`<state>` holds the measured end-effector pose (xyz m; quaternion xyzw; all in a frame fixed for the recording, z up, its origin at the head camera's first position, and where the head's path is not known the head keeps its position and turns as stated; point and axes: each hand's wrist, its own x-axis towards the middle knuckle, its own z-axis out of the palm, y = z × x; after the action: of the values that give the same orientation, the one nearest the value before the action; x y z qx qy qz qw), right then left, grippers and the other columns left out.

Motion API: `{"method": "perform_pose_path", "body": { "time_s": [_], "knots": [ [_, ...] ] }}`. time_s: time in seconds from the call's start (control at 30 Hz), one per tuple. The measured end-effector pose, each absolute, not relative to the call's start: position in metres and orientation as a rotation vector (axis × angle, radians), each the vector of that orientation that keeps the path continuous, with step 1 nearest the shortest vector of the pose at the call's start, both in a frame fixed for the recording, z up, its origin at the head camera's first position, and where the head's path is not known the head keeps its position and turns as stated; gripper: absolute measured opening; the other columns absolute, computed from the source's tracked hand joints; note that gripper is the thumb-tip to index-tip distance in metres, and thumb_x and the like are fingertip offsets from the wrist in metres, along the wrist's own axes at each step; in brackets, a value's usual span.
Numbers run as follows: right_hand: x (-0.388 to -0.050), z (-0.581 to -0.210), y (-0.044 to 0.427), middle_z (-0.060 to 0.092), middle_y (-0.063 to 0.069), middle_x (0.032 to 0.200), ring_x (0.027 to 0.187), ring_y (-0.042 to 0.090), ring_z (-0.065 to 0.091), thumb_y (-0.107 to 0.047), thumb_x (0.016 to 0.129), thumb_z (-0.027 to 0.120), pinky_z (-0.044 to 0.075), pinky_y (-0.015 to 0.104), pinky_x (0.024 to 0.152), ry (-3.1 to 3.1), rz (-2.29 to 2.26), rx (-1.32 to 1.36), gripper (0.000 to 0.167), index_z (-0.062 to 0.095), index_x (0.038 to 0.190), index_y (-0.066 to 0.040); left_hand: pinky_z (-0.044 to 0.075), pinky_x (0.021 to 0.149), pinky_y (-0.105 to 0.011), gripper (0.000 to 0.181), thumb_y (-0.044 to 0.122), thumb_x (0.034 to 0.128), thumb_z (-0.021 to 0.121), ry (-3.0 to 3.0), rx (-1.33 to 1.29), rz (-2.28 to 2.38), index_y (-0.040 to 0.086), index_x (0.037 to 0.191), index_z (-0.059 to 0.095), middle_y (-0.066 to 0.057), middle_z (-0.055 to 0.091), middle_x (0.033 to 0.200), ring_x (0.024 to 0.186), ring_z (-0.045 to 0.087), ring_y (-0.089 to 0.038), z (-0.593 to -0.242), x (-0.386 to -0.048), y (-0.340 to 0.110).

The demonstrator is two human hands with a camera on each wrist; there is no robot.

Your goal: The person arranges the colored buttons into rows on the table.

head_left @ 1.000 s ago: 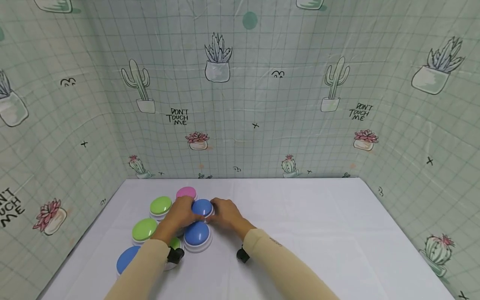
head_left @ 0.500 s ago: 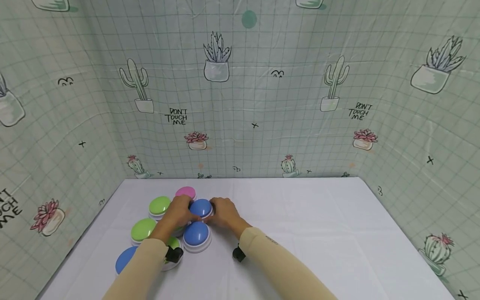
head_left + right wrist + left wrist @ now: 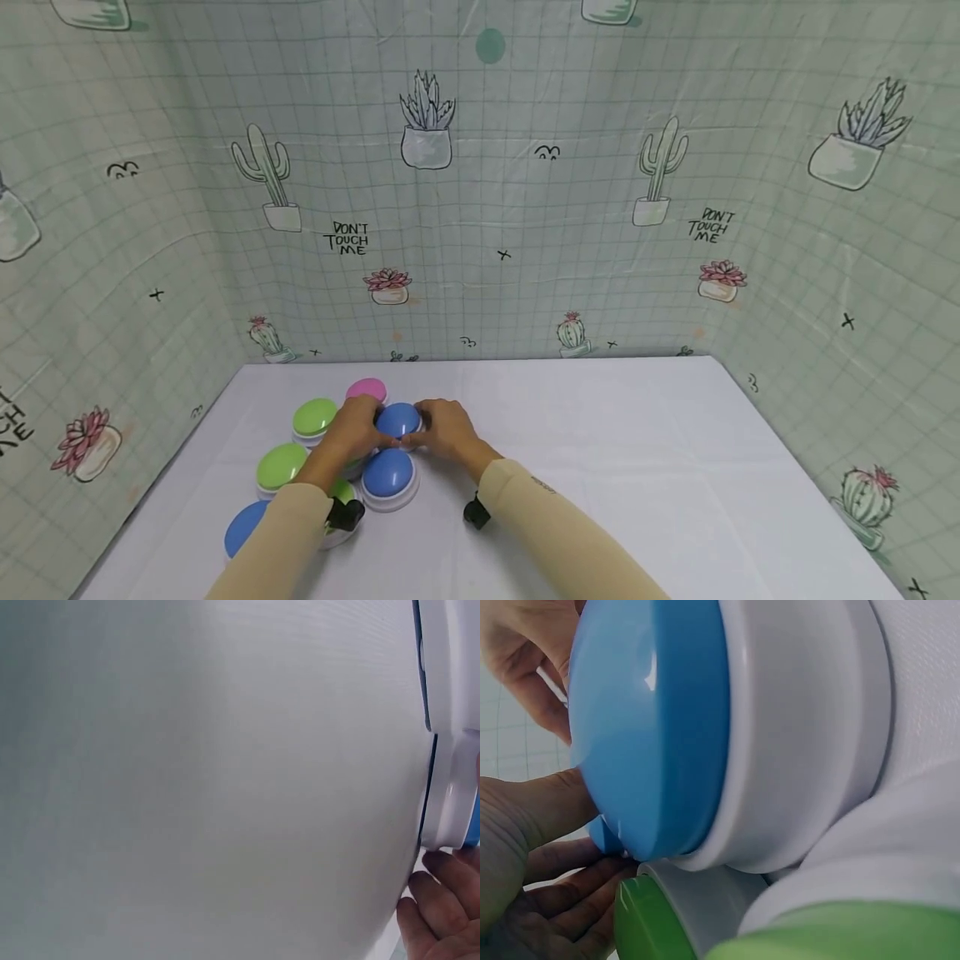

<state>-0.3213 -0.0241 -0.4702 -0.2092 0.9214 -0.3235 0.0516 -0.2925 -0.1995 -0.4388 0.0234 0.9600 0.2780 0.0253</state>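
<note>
Both hands hold the farther blue push button [image 3: 398,420], a glossy dome on a round white base. My left hand [image 3: 354,432] grips its left side, thumb at the near edge. From the right side, my right hand [image 3: 447,428] holds the same button, thumb also in front. The nearer blue push button [image 3: 387,472] sits right before it and looms large in the left wrist view, hiding most of the held one. In the right wrist view, the right fingers [image 3: 439,900] touch the white base of the held button [image 3: 450,791].
Green push buttons [image 3: 315,415] [image 3: 282,465] stand on the left, with another green push button [image 3: 342,492] partly behind the left wrist. A pink push button [image 3: 367,389] stands at the back. The left sleeve overlaps another blue push button [image 3: 244,527]. White cloth covers the table [image 3: 600,467].
The head view has shifted slightly, moving the scene a little left and down. Both hands stay around the farther blue push button, with little other visible movement.
</note>
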Motion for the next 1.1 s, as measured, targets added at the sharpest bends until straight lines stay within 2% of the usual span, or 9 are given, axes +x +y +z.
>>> {"method": "perform_pose_path", "body": {
  "time_s": [0.23, 0.73, 0.97, 1.1],
  "knots": [
    [-0.321, -0.471, -0.020, 0.076, 0.009, 0.123, 0.119, 0.026, 0.069, -0.026, 0.084, 0.092, 0.055, 0.037, 0.105, 2.828, -1.083, -0.623, 0.055, 0.072, 0.129, -0.002, 0.056, 0.100, -0.059, 0.056, 0.012, 0.0798, 0.092, 2.945, 0.069, 0.849, -0.013, 0.123, 0.067, -0.025, 0.072, 0.116, 0.107, 0.069, -0.039, -0.436, -0.292, -0.193],
    [-0.330, -0.472, 0.015, 0.077, 0.013, 0.120, 0.115, 0.028, 0.072, -0.021, 0.082, 0.093, 0.058, 0.042, 0.101, 2.824, -1.232, -0.595, 0.052, 0.074, 0.125, 0.001, 0.053, 0.102, -0.061, 0.056, 0.012, 0.0824, 0.090, 2.949, 0.154, 0.896, -0.012, 0.127, 0.065, -0.027, 0.069, 0.122, 0.114, 0.067, -0.042, -0.438, -0.307, -0.164],
    [-0.335, -0.472, 0.036, 0.077, 0.014, 0.119, 0.114, 0.029, 0.072, -0.020, 0.080, 0.094, 0.057, 0.044, 0.102, 2.870, -1.238, -0.582, 0.052, 0.075, 0.124, 0.001, 0.052, 0.105, -0.059, 0.061, 0.011, 0.0806, 0.091, 2.958, 0.192, 0.948, -0.014, 0.129, 0.064, -0.029, 0.068, 0.125, 0.119, 0.065, -0.044, -0.440, -0.313, -0.144],
    [-0.336, -0.473, 0.047, 0.077, 0.016, 0.118, 0.112, 0.030, 0.073, -0.019, 0.080, 0.094, 0.058, 0.044, 0.100, 2.877, -1.242, -0.562, 0.052, 0.074, 0.122, 0.004, 0.054, 0.103, -0.056, 0.062, 0.012, 0.0795, 0.092, 2.941, 0.152, 0.998, -0.015, 0.128, 0.064, -0.027, 0.070, 0.120, 0.114, 0.067, -0.041, -0.443, -0.317, -0.134]
  ]
}}
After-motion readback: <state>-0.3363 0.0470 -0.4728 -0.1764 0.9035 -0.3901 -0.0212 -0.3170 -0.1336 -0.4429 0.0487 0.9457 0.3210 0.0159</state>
